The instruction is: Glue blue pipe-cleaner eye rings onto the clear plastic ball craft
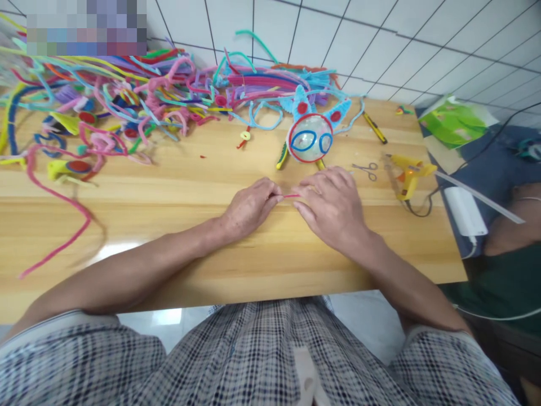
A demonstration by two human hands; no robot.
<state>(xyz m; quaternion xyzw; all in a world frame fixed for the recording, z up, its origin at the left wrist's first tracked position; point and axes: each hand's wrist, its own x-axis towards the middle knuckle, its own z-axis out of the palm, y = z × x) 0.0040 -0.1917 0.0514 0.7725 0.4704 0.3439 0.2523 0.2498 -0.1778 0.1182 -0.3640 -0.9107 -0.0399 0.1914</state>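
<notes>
A short pink pipe cleaner [291, 195] stretches between my two hands, low over the wooden table. My left hand [253, 207] pinches one end, with its fingers curled. The other end runs under the fingers of my right hand [333, 206], which press on it while the thumb sits a little lower; the fingertip contact is partly hidden. Just beyond my hands stands a clear round piece [311, 138] with a red rim, blue loops like glasses and fuzzy blue ears [340, 113] with red spots. Yellow-handled pliers [282, 157] lie partly behind it.
A heap of coloured pipe cleaners [169, 96] covers the back left; one long pink pipe cleaner [80, 203] reaches forward. At right lie small scissors [368, 170], a yellow cutter knife [375, 128] and a corded yellow glue gun [408, 175]. Another person's arm [513, 220] is at far right.
</notes>
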